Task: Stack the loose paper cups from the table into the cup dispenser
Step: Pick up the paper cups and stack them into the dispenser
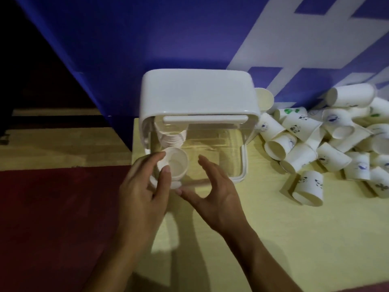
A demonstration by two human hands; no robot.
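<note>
The cup dispenser (197, 95), a clear box with a white lid, stands in the middle of the pale yellow table (263, 239). A stack of white cups (172, 135) lies in its left side, ending in a front cup (176, 163) whose mouth faces me. My left hand (143, 186) holds that front cup at the box's near left corner, thumb and fingers around its rim. My right hand (212, 192) hovers open just right of it, fingers spread, touching nothing. A heap of loose paper cups (328, 144) with small printed pictures lies to the right.
A blue wall (126, 49) with white shapes rises right behind the dispenser. Dark red floor (52, 218) lies beyond the table's left edge. One cup (264, 98) leans behind the dispenser's right side. A single cup (309, 187) lies apart at the heap's near edge.
</note>
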